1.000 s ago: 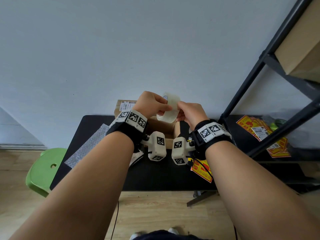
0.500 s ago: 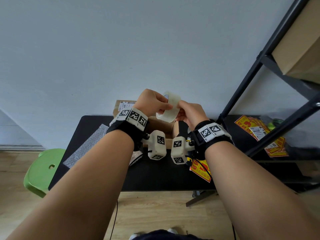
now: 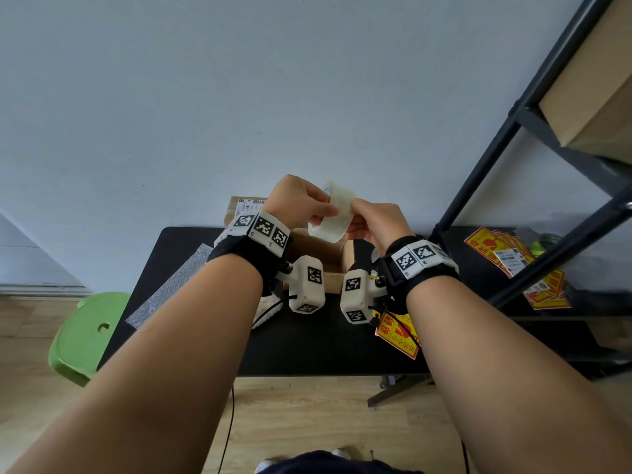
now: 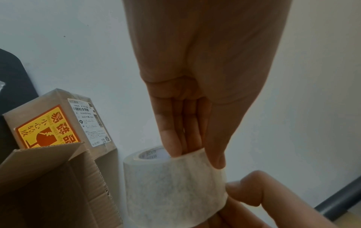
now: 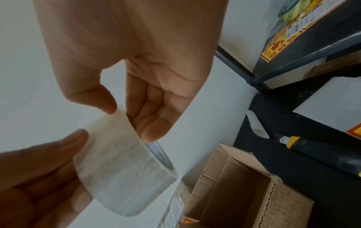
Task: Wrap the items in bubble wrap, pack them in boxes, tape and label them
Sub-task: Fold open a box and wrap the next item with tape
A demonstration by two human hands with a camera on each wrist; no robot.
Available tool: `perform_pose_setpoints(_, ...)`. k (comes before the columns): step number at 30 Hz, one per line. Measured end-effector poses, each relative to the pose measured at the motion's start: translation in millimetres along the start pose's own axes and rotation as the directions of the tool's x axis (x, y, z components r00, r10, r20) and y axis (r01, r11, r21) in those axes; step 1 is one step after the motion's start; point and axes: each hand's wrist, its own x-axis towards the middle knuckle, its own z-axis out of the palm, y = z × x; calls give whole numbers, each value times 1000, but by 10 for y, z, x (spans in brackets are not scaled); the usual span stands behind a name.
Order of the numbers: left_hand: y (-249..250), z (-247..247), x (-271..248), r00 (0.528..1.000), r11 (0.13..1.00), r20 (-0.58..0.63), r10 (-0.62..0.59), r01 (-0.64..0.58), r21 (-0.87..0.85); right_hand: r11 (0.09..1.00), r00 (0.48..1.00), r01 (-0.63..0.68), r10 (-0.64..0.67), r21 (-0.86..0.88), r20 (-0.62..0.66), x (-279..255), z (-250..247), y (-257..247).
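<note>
While both hands lift the tape roll (image 3: 331,213) above the open box (image 3: 321,260), left hand (image 3: 297,200) pinching it, right hand (image 3: 378,222) pinching its edge.

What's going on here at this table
A person is holding a roll of clear tape up in both hands above an open cardboard box. The left hand grips the roll with fingers in its core, and the right hand pinches at its outer surface, likely hunting for the loose end. Behind the open box stands a sealed box that already has its labels. A cutter lies on the black table. No tape is on the open box yet.
</note>
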Motion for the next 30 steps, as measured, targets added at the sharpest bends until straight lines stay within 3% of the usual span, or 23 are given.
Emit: perform_pose_setpoints(30, -65, 2, 36, 999, 998, 39, -33, 35, -51, 998, 1000, -6, 6, 56, 13, -10, -20, 43)
